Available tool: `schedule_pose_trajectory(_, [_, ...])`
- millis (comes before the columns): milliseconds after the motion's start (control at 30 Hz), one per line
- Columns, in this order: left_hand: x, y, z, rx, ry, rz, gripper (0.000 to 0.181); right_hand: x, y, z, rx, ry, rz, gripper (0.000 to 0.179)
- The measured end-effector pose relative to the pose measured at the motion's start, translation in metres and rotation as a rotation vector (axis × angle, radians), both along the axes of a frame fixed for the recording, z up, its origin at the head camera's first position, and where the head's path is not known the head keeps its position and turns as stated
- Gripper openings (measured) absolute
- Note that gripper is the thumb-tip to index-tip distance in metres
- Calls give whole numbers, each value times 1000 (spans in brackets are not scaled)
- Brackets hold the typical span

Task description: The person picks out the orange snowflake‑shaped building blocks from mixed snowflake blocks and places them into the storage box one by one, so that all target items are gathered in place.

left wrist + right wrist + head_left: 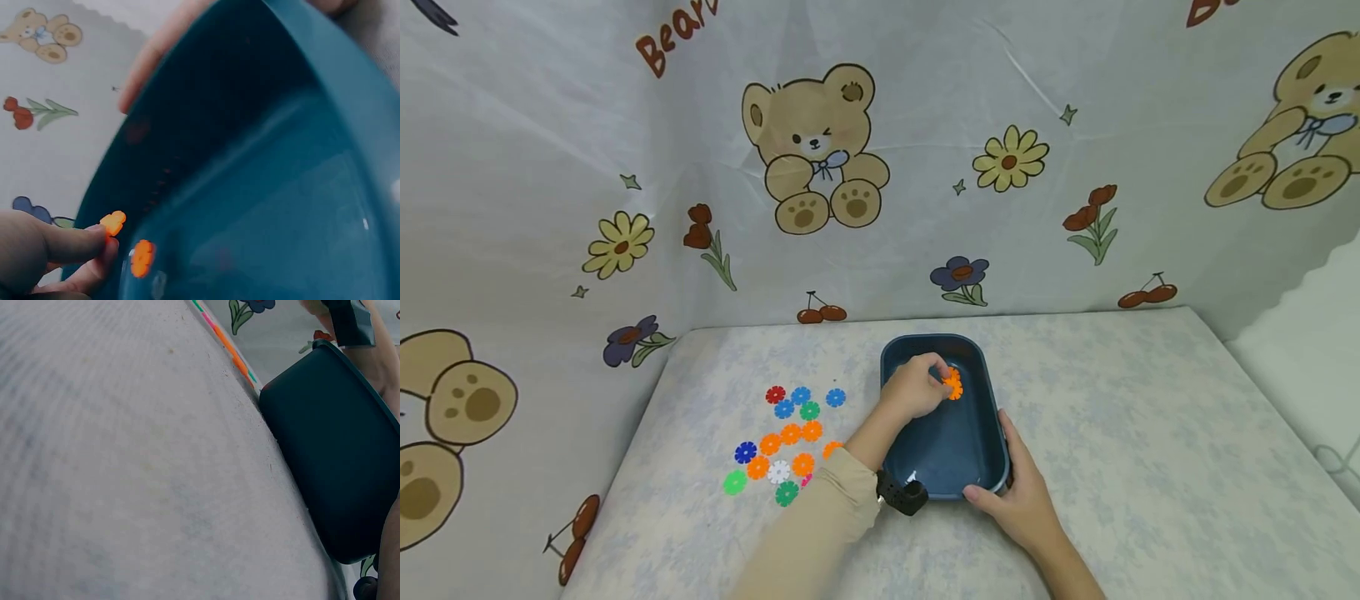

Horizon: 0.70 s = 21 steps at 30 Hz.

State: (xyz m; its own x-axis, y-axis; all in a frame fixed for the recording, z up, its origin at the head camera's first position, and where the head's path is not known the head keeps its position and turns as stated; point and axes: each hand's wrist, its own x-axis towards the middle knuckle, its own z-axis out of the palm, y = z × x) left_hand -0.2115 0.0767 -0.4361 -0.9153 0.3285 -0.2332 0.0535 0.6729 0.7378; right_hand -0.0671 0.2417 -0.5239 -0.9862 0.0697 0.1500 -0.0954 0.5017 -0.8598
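Note:
A dark teal plastic bin (951, 450) stands on the table in the head view. My left hand (917, 387) reaches into its far part and pinches an orange flower-shaped disc (114, 222) between thumb and finger. Close by, a second orange disc (142, 258) is inside the bin in the left wrist view. My right hand (1022, 492) grips the bin's near right corner, thumb over the rim and fingers along the outer side. From the right wrist view only the bin's outer wall (331, 437) shows; its inside is hidden.
Left of the bin lie several loose flower discs: orange ones (791, 434), blue ones (784, 408), green ones (787, 493), a red one (776, 395) and a white one (778, 472). My left forearm partly covers some. A bear-print cloth (910, 250) hangs behind the table.

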Motion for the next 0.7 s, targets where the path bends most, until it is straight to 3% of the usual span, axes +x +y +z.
schedule_pose_trajectory(300, [-4,13,-16,-151,55,40,16,0,1,0,2,-2,2,114])
schedule_pose_trajectory(700, [-3,16,-32,-248,155,72,17,0,0,1,15,-28,-12,115])
